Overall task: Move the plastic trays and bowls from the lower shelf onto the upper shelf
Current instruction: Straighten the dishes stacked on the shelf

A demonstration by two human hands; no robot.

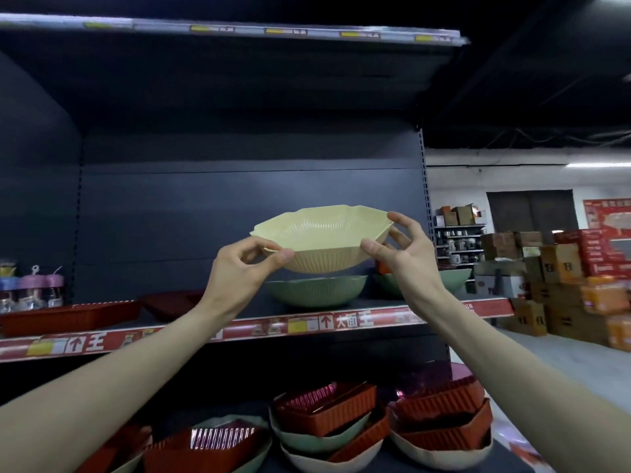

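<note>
Yellow bowl [321, 242] sits btwn both hands, held above a green bowl [316, 290] on the upper shelf [341, 320]. Left hand [244, 268] pinches its left rim; right hand [408, 254] pinches the right rim.

We hold a pale yellow ribbed bowl [321, 245] by its rim, our left grip [246, 268] pinching one side and our right grip [406, 259] the other, just above a green bowl [316, 291] on the upper shelf [345, 321]. Red trays [327, 409] nested in stacked bowls [317, 440] sit below.
</note>
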